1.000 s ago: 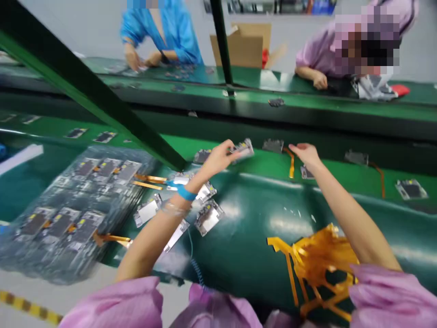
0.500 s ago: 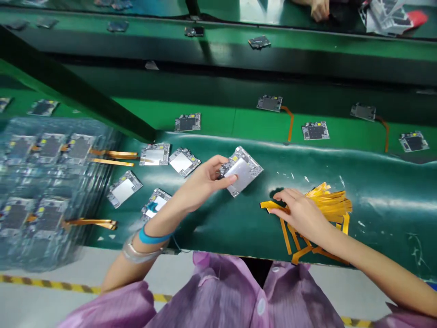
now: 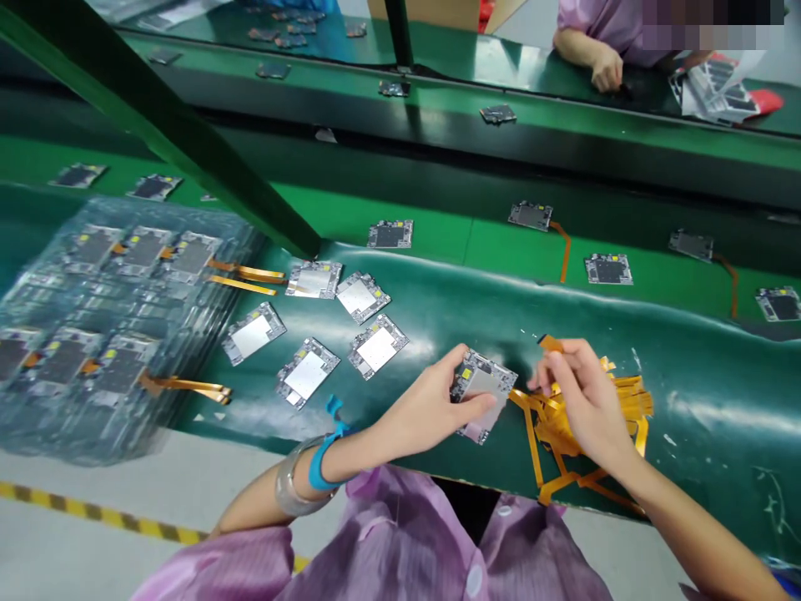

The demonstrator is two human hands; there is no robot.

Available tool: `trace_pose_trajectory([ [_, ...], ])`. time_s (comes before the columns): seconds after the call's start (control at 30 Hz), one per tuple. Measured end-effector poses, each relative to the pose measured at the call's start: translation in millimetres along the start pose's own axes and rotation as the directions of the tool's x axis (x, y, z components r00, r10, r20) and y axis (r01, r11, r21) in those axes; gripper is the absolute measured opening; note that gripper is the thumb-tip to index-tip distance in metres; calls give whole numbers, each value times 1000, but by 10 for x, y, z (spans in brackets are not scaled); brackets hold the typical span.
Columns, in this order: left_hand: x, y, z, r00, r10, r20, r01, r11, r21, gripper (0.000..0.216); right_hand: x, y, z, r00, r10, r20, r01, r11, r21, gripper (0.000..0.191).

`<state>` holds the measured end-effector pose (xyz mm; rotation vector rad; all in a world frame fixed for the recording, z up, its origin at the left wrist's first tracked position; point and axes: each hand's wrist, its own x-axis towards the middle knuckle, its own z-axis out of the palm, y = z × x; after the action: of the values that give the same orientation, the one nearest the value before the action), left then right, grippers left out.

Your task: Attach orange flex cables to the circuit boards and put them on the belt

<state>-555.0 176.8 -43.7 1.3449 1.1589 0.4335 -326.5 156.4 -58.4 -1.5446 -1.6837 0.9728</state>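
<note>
My left hand (image 3: 431,406) grips a small silver circuit board (image 3: 485,386) just above the dark green mat (image 3: 701,351), near its front edge. My right hand (image 3: 579,392) pinches one orange flex ribbon (image 3: 551,344) and holds its end close to the board's right side. Under that hand lies a loose pile of orange flex ribbons (image 3: 629,405). Several more silver boards (image 3: 306,367) lie on the mat to the left of my left hand.
Stacked clear trays of boards (image 3: 106,317) sit at the left. Boards with and without ribbons (image 3: 607,269) lie on the green conveyor belt beyond the mat. A green frame bar (image 3: 188,142) slants across. Another person's hand (image 3: 606,71) rests on the far bench.
My left hand has drawn the board down toward me and to the right. My right hand has lifted a ribbon off the pile and brought it up beside the board.
</note>
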Motion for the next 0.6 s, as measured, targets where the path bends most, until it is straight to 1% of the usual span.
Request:
trace_pose_trajectory([
  [0.03,-20,17,52,1000,7,-6,-7,999,35,34,-52,-71,-20,999,45,-17,-43,995,88,20],
  [0.07,-43,42,99,1000,11,-6,-11,998,67,32,-102,-137,-33,996,86,-6,-84,986,145,18],
  [0.1,-68,72,140,1000,11,0,-11,996,90,30,-145,-195,-39,993,117,21,-119,980,158,19],
  [0.13,-94,106,175,1000,8,10,-9,995,102,29,-179,-241,-39,989,137,49,-142,981,129,21],
  [0.2,-139,169,225,1000,2,30,-5,995,104,29,-221,-290,-30,985,164,58,-168,983,71,19],
  [0.3,-178,222,266,998,3,57,-8,995,97,28,-244,-285,-15,984,177,5,-177,981,73,19],
  [0.4,-189,227,298,996,-1,89,-6,997,82,24,-272,-259,6,984,167,-54,-164,985,60,20],
  [0.47,-192,221,320,996,-6,85,-3,995,103,22,-296,-248,31,986,137,-91,-136,991,15,19],
  [0.53,-189,219,333,998,-13,67,4,991,131,23,-324,-236,53,988,78,-133,-83,996,-35,15],
  [0.6,-170,219,319,997,-18,69,10,992,124,23,-357,-220,43,987,-5,-162,-7,997,-75,10],
])
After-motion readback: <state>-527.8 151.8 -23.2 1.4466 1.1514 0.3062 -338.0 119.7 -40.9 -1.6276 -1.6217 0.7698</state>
